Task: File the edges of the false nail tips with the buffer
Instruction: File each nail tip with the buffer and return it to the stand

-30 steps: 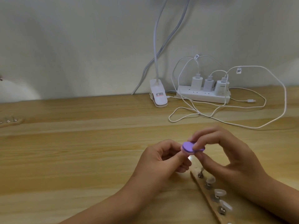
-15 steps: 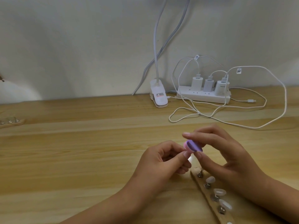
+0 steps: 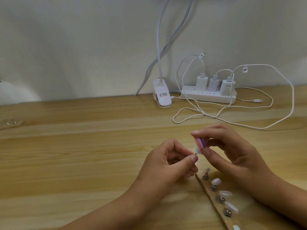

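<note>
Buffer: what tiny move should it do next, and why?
Probably a short stroke of the buffer along the edge of the nail tip: the right hand pinches it with its lower end seemingly touching the tip, which the left hand pinches.

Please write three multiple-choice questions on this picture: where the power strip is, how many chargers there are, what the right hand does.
1. Where is the power strip? A. At the back of the table, near the wall. B. On the floor. C. On a chair.
2. How many chargers are plugged into it? A. One. B. Three. C. Five.
3. What does the right hand do? A. Lies flat. B. Pinches the buffer. C. Holds a pen.
Key: 1 A, it lies at the back, near the wall. 2 B, three white chargers stand in a row. 3 B, thumb and finger pinch the buffer.
</note>
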Available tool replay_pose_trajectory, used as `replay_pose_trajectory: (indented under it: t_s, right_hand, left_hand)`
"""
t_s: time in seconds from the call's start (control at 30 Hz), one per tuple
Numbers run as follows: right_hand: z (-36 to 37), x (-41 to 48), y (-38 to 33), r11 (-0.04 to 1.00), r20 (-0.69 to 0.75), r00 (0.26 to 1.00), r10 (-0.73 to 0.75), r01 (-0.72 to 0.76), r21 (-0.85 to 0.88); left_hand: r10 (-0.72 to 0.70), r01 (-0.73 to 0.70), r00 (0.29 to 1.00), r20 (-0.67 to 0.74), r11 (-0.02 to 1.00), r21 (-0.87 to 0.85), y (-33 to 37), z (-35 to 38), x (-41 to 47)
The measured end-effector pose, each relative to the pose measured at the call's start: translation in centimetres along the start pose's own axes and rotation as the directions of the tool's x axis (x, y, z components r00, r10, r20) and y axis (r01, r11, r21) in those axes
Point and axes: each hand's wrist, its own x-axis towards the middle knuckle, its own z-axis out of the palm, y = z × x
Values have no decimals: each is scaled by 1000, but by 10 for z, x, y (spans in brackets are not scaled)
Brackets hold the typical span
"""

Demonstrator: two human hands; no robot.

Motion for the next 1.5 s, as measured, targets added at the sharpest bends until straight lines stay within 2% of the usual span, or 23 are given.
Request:
replay_pose_trajectory:
  t_s: [0.23, 0.53, 0.63, 0.73, 0.97, 1.2, 1.3, 1.43, 1.5]
  right_hand:
    - [-1, -1, 1, 999, -5, 1000, 30, -30, 33]
    - [0, -2, 2, 975, -11, 986, 166, -163, 148]
    - [0, -2, 1, 976, -41, 987, 156, -147, 157]
    - [1, -2, 1, 961, 3, 982, 190, -187, 202]
    - [-1, 0, 0, 987, 35, 991, 129, -131, 89]
    - [-4, 0, -1, 987, 71, 997, -14, 25, -157]
    - [-5, 0, 1, 984, 60, 998, 15, -4, -180]
    - [-3, 0, 1, 970, 61, 997, -57, 70, -233]
    - [-4, 0, 2, 971, 55, 998, -31, 43, -233]
  left_hand:
    - [8, -9, 1000, -25, 1000, -11, 1, 0, -1]
    - [29, -29, 998, -50, 999, -18, 1, 0, -2]
    - [32, -32, 999, -43, 999, -13, 2, 0, -2]
    - [32, -32, 999, -42, 999, -10, 2, 0, -2]
    - [24, -25, 999, -41, 1000, -19, 2, 0, -1]
    - [11, -12, 999, -51, 1000, -25, 0, 1, 0]
    - [15, -18, 998, -58, 999, -39, 1, 1, -1]
    - [31, -33, 999, -37, 999, -36, 2, 1, -1]
    - [23, -24, 999, -36, 999, -34, 2, 1, 0]
